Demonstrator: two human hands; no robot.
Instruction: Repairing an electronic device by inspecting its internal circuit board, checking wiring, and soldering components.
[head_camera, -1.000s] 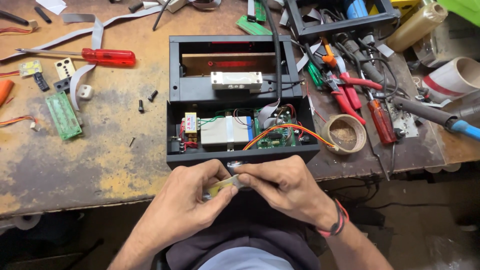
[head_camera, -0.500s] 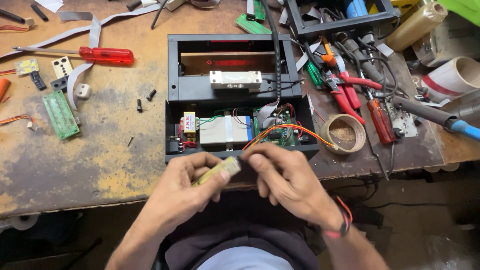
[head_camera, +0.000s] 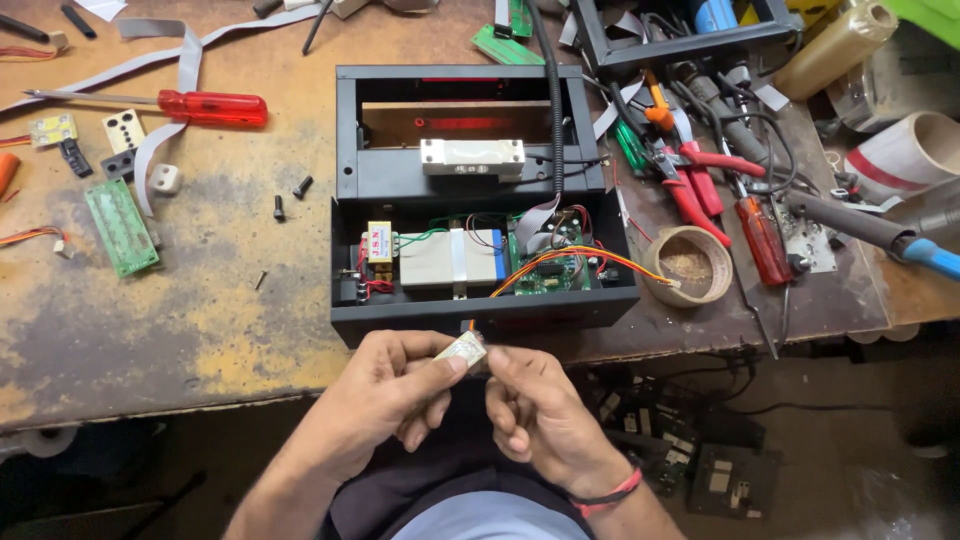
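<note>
Head view: we hold a small pale part (head_camera: 462, 350) between both hands, just off the near edge of the workbench (head_camera: 130, 350), right in front of the open black case (head_camera: 480, 310). Our left hand (head_camera: 395, 385) pinches the part between thumb and forefinger; our right hand (head_camera: 535, 405) closes its fingertips on the part's right end, where an orange wire seems to come out, though that is too small to be sure of. Inside the case sit a green circuit board (head_camera: 550, 270), a white block (head_camera: 450, 258) and a bundle of orange wires (head_camera: 590, 262). A red screwdriver (head_camera: 200, 105) lies toward the far left corner, with loose black screws (head_camera: 290, 195) between it and the case. We judge the step in hand to be fine work on this part. Any next move calls for a steady pinch and little pull on the wire.
</note>
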